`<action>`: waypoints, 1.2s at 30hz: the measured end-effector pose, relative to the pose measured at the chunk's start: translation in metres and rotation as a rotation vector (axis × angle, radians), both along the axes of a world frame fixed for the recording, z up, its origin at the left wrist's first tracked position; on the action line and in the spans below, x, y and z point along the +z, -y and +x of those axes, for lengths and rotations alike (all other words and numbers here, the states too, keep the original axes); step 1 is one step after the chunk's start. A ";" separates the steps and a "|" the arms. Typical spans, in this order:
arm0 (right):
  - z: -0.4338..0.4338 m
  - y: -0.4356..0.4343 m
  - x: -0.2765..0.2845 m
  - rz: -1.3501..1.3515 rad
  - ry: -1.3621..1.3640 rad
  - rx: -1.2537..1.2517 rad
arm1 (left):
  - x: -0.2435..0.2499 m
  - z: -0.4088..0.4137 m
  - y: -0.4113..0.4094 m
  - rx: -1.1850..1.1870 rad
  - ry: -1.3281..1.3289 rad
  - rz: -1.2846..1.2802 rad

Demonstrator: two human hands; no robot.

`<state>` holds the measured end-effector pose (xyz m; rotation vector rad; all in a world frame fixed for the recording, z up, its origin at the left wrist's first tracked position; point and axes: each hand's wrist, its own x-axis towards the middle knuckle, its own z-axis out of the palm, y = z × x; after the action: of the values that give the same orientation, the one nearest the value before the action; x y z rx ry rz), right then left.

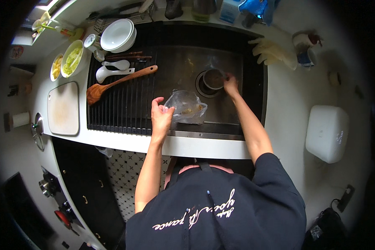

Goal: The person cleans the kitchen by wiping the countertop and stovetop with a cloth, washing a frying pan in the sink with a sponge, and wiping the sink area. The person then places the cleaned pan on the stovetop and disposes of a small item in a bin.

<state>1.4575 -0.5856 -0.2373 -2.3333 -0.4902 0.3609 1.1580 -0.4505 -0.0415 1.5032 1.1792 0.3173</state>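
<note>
My left hand [162, 117] pinches the edge of a clear plastic bag [182, 100], which hangs over the near part of a dark sink [172, 75]. Some yellowish scraps show inside the bag. At the far right of the sink, my right hand [231, 85] grips the rim of a round sink strainer basket [213, 79]. The basket sits over or just above the drain ring [199, 89], partly covering it; whether the two touch I cannot tell. Its inside looks brownish and blurred. A few small bits lie on the sink floor beyond the bag.
A black roll-up drying rack [125, 109] covers the sink's left side, bearing a wooden spatula [112, 86], white spoons [114, 73], chopsticks [128, 57] and stacked bowls [117, 34]. Left stand a bowl of chopped greens [72, 59] and a cutting board [63, 107]. Rubber gloves [273, 53] hang right.
</note>
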 end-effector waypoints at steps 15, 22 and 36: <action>-0.088 0.020 0.144 -0.135 -0.663 0.758 | 0.015 0.000 0.010 -0.264 0.079 0.139; -0.091 0.039 0.228 0.195 -0.515 0.504 | 0.040 0.004 0.004 -0.131 0.114 0.294; -0.080 -0.030 0.356 0.620 0.032 0.841 | 0.140 0.071 -0.025 -0.467 0.401 0.371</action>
<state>1.3773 -0.5560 0.1191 -1.4476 -1.3782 0.4664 1.2290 -0.4255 0.0985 1.8739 0.4459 0.5064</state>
